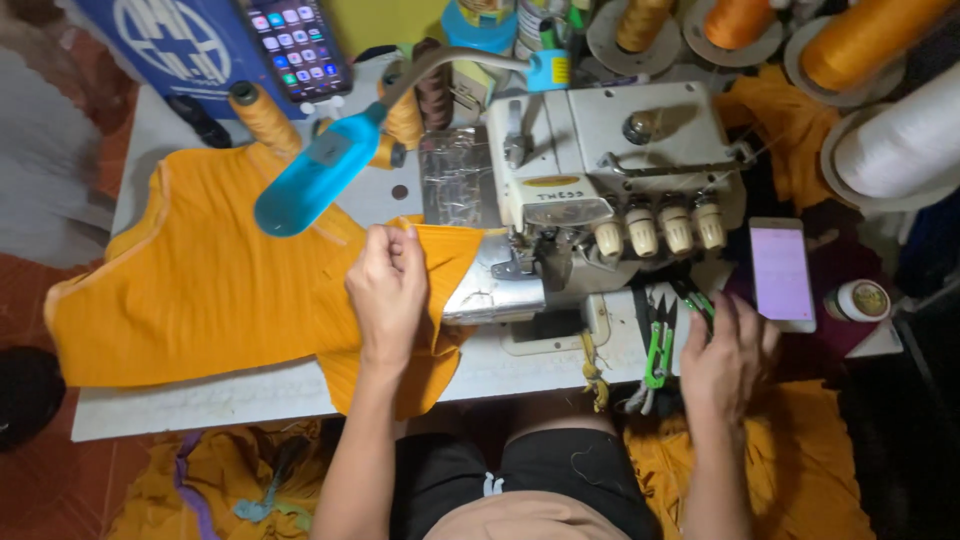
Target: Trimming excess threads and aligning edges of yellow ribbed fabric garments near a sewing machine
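Left hand pinches orange fabric beneath it.

Head camera looks steeply down (close in) over the sewing table.

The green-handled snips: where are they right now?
In the head view, the green-handled snips lie on the table's right side, just left of the right hand, below the sewing machine.

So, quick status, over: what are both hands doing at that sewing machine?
Left hand pinching orange fabric beside sewing machine. Right hand at green snips. Blue lamp overhangs cloth.
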